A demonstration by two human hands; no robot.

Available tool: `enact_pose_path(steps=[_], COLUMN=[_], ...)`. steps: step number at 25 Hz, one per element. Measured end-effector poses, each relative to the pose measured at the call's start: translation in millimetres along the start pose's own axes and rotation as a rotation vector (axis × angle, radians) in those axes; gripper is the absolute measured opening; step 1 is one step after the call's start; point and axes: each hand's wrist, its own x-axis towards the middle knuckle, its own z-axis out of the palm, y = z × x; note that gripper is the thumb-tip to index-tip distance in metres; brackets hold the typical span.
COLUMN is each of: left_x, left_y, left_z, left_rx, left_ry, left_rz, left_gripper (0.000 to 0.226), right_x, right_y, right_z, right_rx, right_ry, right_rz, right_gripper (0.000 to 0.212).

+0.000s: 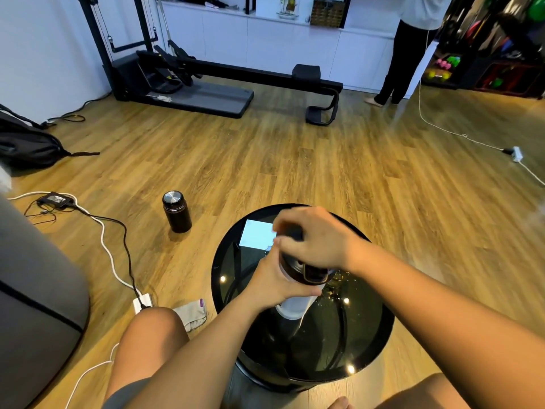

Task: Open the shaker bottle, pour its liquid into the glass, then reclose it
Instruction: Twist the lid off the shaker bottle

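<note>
Two hands gripping a shaker bottle (295, 305) at lower centre.
Left hand (271, 280) is wrapping its body; right hand (312, 240) is clasping the lid.

White shaker bottle (292, 309), dark lid (306, 271), black table (368, 349)

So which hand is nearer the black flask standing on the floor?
Left. The left hand grips the shaker bottle's body on the flask's side; the right hand covers its lid, farther away.
</note>
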Motion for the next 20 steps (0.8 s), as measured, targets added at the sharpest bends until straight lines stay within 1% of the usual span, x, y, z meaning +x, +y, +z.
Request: enact_pose_path(steps=[1,2,3,4,7,8,9,10,11,12,13,14,15,17,18,19,20], left_x=[0.1,0.7,0.6,0.5,-0.5,0.2,0.2,0.3,0.5,0.8,0.9,1.1,0.3,0.2,0.2,-0.5,-0.8], left_y=[-0.5,-1.5,-1.4,-0.9,0.6,0.2,1.1,1.7,1.8,1.7,1.7,1.1,1.6,0.1,0.0,1.2,2.1], left_z=[-0.6,-1.4,-1.5,-1.6,-0.5,0.2,0.4,-0.2,-0.7,-1.7,-1.9,-2.2,-2.1,-0.6,0.0,-0.1,-0.9], left_rx=[-0.002,-0.002,-0.007,-0.009,0.007,0.002,-0.008,-0.01,-0.003,0.002,0.0,0.005,0.005,0.008,0.006,0.004,-0.004], left_ry=[0.009,0.016,0.019,0.013,-0.015,-0.021,-0.018,-0.011,-0.004,-0.001,0.003,0.004,-0.002,-0.013,-0.01,-0.003,-0.003], left_rz=[-0.006,-0.01,-0.004,0.0,0.0,0.001,0.002,0.001,-0.002,-0.001,0.001,-0.001,0.004,0.016,0.024,0.028,0.021], left_gripper=[0.101,0.102,0.101,0.101,0.097,0.094,0.095,0.098,0.1,0.1,0.098,0.097,0.098,0.098,0.097,0.099,0.101], right_x=[3.3,4.7,5.3,4.8,-1.6,-3.6,-2.9,0.8,4.3,5.5,4.8,4.4,3.9,-0.5,-2.7,-2.2,-0.1], right_y=[5.3,11.2,14.0,12.6,-4.9,-8.0,-7.0,-2.2,4.6,11.8,16.3,15.3,11.7,-1.9,-5.7,-4.2,0.4], right_z=[-4.6,-5.3,-2.0,2.9,15.2,14.4,10.5,6.7,1.5,-1.0,1.0,5.3,10.5,15.4,13.3,7.9,3.6], right_rx=[-0.2,-0.423,-0.51,-0.461,-0.021,0.093,0.133,0.103,-0.086,-0.33,-0.461,-0.474,-0.381,-0.108,0.028,0.102,0.092], right_ry=[0.048,0.019,-0.037,-0.105,-0.202,-0.172,-0.103,-0.004,0.066,0.054,-0.002,-0.059,-0.09,-0.117,-0.1,-0.037,0.042], right_rz=[0.074,0.195,0.267,0.27,-0.004,-0.038,-0.03,0.009,0.08,0.202,0.291,0.299,0.211,0.005,-0.036,-0.043,-0.026], right_gripper=[0.038,0.046,0.049,0.046,0.031,0.025,0.022,0.025,0.034,0.044,0.049,0.047,0.041,0.027,0.02,0.018,0.022])
